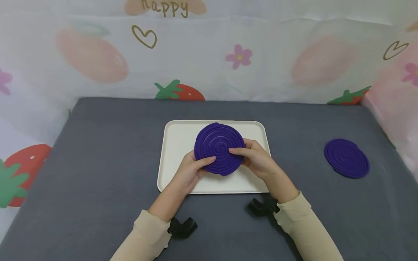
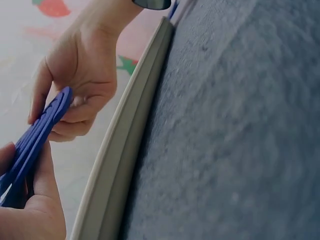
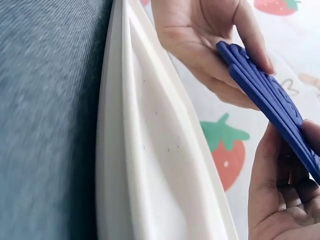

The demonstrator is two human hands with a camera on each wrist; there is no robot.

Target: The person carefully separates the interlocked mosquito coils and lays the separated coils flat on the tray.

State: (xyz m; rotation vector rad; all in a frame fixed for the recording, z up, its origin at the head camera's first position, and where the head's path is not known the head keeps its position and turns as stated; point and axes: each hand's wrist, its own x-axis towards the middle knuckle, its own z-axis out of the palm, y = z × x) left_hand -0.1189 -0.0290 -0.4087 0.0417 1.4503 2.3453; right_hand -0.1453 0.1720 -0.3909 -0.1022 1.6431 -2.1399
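Spiral mat (image 1: 219,145), purple and round, is being held above the white tray (image 1: 173,141), clear of it in both wrist views. Both hands are gripping it by its near edges: the left hand (image 1: 195,167) is pressing a thumb on the upper face at lower left, and the right hand (image 1: 259,159) is doing the same at right. Most of the other fingers are going out of sight beneath it in the head view. Side-on, the wrist views are showing layered edges; whether one mat or several are being held, I cannot tell. Its far end is running out of frame in both wrist views, as is part of the nearer hand in each.

The mat, hands and forearms are covering much of the tray's floor, and the right forearm is hiding its near right corner. Small dark marks are showing inside the tray in the right wrist view; their nature is not readable.

A second purple mat (image 1: 347,158) is lying flat on the grey surface (image 1: 114,156), well apart to the right. Black wrist devices (image 1: 183,228) are partly disappearing behind the pale sleeves (image 1: 148,235). On the printed backdrop (image 1: 209,47), the top lettering is being cut off.
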